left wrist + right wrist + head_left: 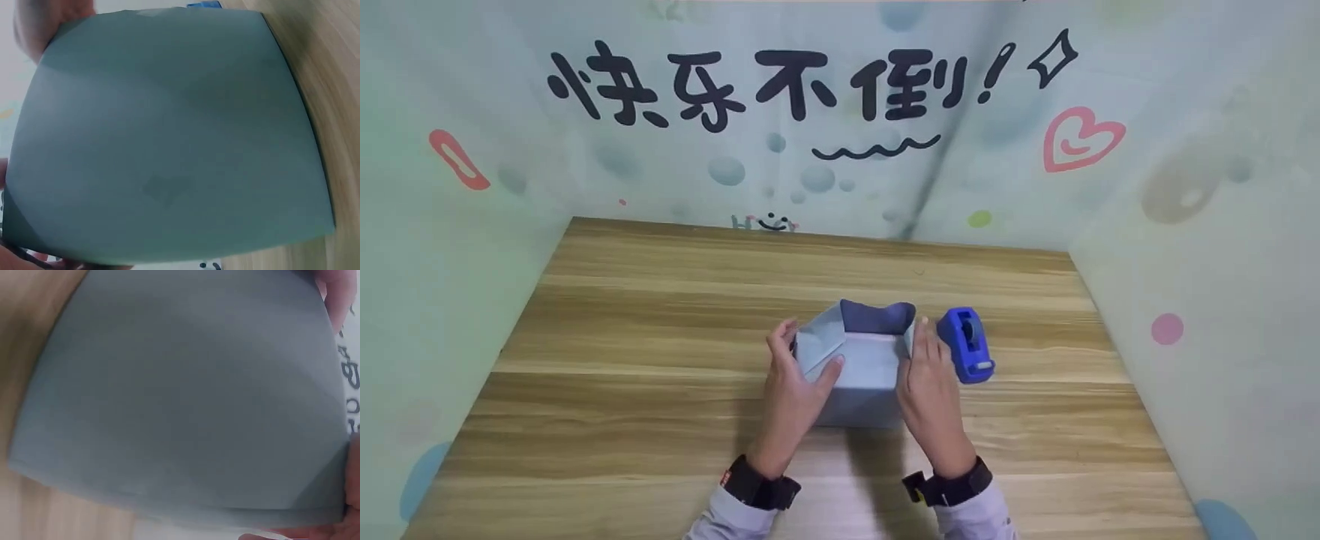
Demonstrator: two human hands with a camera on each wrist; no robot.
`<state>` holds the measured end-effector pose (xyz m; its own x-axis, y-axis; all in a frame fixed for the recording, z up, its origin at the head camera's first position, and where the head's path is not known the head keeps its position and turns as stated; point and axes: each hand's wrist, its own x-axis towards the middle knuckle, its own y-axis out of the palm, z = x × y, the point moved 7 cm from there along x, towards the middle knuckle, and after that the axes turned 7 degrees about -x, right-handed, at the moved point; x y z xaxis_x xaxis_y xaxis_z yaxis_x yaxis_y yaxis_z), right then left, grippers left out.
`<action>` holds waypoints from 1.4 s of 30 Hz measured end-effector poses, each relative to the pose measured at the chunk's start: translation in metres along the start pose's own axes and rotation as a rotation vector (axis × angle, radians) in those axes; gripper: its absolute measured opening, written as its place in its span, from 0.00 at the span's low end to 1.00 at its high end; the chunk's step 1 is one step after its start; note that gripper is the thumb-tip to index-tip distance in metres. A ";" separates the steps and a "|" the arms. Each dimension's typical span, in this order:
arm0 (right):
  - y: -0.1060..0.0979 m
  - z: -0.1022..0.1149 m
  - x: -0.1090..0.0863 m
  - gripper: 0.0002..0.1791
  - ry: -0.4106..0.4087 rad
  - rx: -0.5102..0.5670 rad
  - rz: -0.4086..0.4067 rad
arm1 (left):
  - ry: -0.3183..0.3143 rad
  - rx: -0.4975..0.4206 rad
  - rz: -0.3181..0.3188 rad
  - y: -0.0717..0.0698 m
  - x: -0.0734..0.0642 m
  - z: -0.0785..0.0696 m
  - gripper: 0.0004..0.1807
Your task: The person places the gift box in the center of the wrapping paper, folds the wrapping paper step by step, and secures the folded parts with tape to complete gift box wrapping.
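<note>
A box in light blue-grey paper [858,405] sits on the table between both hands. Its paper stands up in folds on the left and right, and a dark blue flap [877,318] rises at the back. My left hand [797,382] holds the left side, its thumb on the folded paper and its fingers round the outer side. On the right, my right hand [931,390] lies against the side with its fingers straight. The left wrist view shows a broad smooth side of the box [169,135], and the right wrist view shows another side [185,399]; fingers are partly hidden.
A blue tape dispenser [966,346] stands just right of the right hand. The wood-grain table [622,315] meets printed cloth walls [660,180] at the back and both sides.
</note>
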<state>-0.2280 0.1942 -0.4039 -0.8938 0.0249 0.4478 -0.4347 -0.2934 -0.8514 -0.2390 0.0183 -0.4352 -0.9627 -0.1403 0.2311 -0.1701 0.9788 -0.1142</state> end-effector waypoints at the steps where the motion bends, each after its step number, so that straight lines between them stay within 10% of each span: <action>1: -0.001 0.004 0.001 0.25 -0.035 -0.040 -0.011 | 0.009 0.027 0.004 0.000 0.000 -0.001 0.40; 6: -0.002 0.021 0.004 0.24 -0.145 -0.155 -0.058 | 0.186 0.291 -0.021 0.002 -0.004 -0.018 0.39; 10: -0.002 0.023 0.005 0.24 -0.146 -0.171 -0.080 | 0.528 0.640 -0.065 0.014 -0.012 -0.045 0.19; 15: -0.002 0.023 0.004 0.23 -0.147 -0.136 -0.120 | 0.835 0.703 0.155 0.040 -0.018 -0.060 0.16; 20: -0.001 0.020 0.002 0.24 -0.125 -0.078 -0.139 | 0.858 0.742 0.335 0.052 -0.016 -0.058 0.17; 42: 0.000 0.020 0.002 0.24 -0.166 -0.095 -0.161 | 0.828 0.947 0.297 0.067 -0.008 -0.056 0.09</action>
<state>-0.2278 0.1754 -0.3970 -0.7852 -0.0951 0.6119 -0.5857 -0.2069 -0.7837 -0.2309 0.0935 -0.3902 -0.6307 0.5300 0.5669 -0.3832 0.4225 -0.8214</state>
